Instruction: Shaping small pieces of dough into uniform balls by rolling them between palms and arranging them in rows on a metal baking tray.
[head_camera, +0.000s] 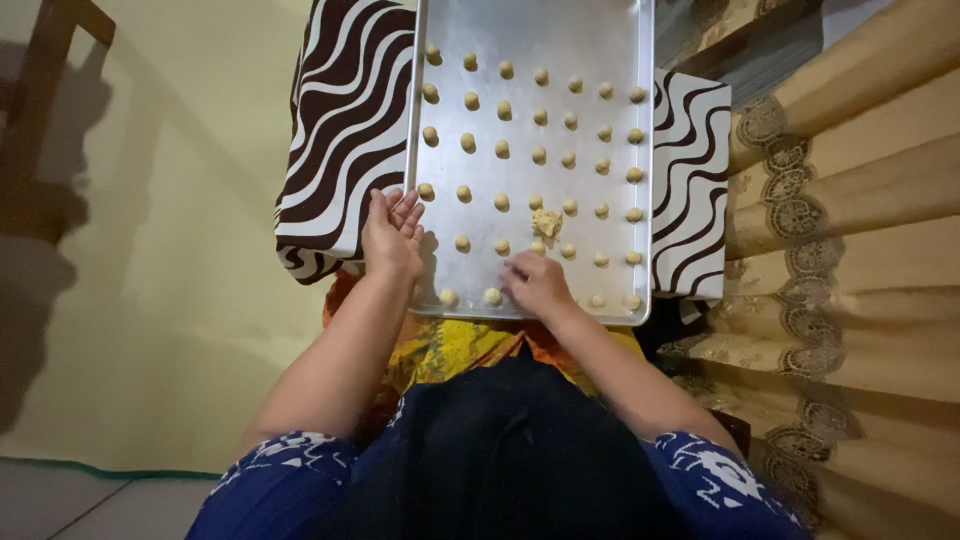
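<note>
A metal baking tray (540, 30) lies on a brown-and-white striped cloth (345, 110). Rows of several small dough balls (502, 150) cover the tray. A rough lump of dough (546, 221) rests among them near the front. My right hand (536, 283) is palm down on the tray's front row, fingers bent over a spot between two balls; whether it holds dough is hidden. My left hand (392, 237) sits at the tray's left edge, fingers loosely curled and apart, with nothing visible in it.
The cloth covers a low stand or table. Beige curtains with lace trim (850, 200) hang at the right. A pale yellow wall or floor (170, 250) lies to the left, with a wooden chair leg (45, 60) at the top left. My lap shows dark and patterned fabric.
</note>
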